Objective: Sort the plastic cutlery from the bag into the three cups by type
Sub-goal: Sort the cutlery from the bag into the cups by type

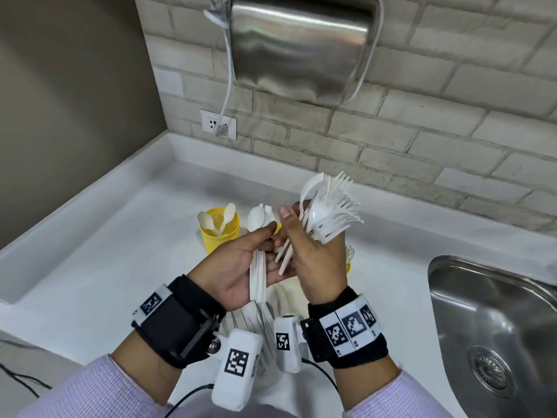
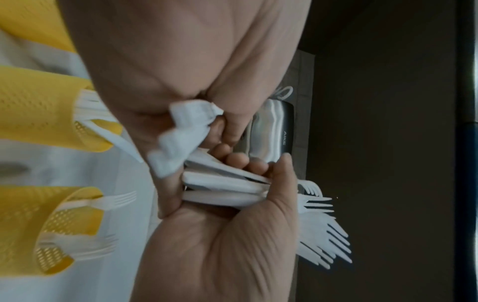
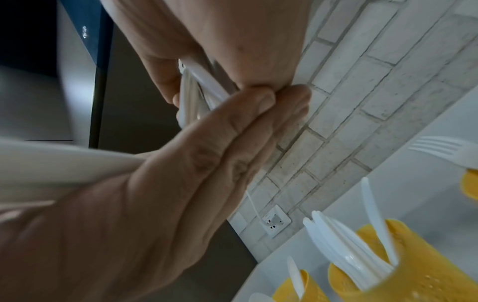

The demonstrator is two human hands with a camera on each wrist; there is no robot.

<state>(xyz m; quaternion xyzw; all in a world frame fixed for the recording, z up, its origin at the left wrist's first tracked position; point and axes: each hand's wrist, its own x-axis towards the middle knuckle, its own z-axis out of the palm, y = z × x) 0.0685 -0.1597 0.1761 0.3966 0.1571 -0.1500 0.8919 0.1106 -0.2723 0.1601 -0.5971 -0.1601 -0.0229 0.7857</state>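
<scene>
My left hand [image 1: 238, 267] grips a stack of white plastic spoons [image 1: 258, 276] by the handles, bowls up. Close beside it, my right hand [image 1: 316, 260] holds a fanned bunch of white forks [image 1: 337, 206] with a spoon or two among them; their handles [image 1: 284, 254] point down at the left palm. The left yellow cup [image 1: 218, 229] holds spoons. My hands hide most of the other two: the middle cup [image 3: 375, 265] holds knife-like pieces, the right cup [image 2: 51, 224] holds forks. The clear bag [image 1: 256, 318] with more cutlery lies under my wrists.
All of this is on a white counter [image 1: 120, 251] set in a corner, with a brick wall behind. A steel sink [image 1: 482, 327] is sunk in at the right. A steel hand dryer [image 1: 301, 46] hangs above, its cord plugged into a socket [image 1: 218, 123].
</scene>
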